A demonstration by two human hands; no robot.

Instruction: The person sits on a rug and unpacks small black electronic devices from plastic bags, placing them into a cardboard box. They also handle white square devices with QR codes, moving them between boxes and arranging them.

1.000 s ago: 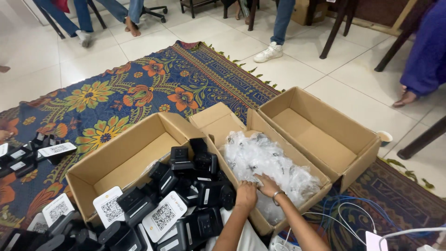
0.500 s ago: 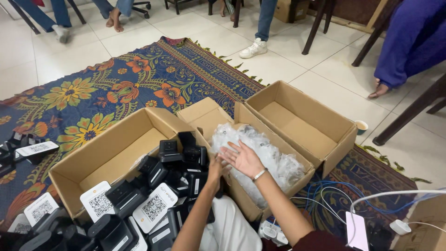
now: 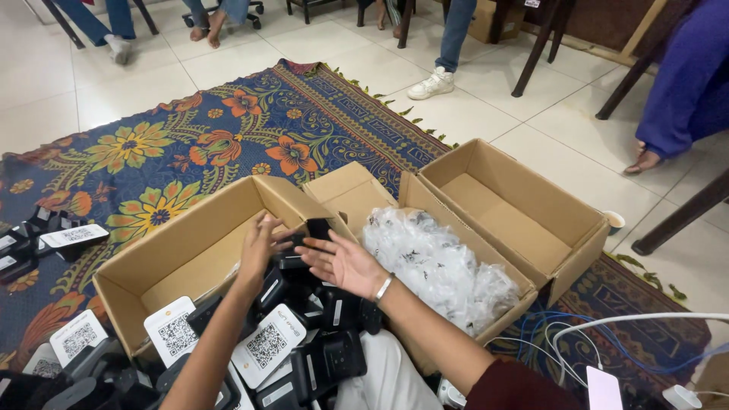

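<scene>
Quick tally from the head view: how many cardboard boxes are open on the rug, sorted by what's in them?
Box with black devices: 1
Box with clear plastic bags: 1
Empty box: 1
Total: 3 boxes

Both hands, left and right, are open over the black devices.

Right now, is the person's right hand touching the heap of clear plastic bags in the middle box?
Apart. The head view shows the right hand, open with palm up, over the black devices; a strip of cardboard wall shows between its fingers and the plastic bags.
</scene>
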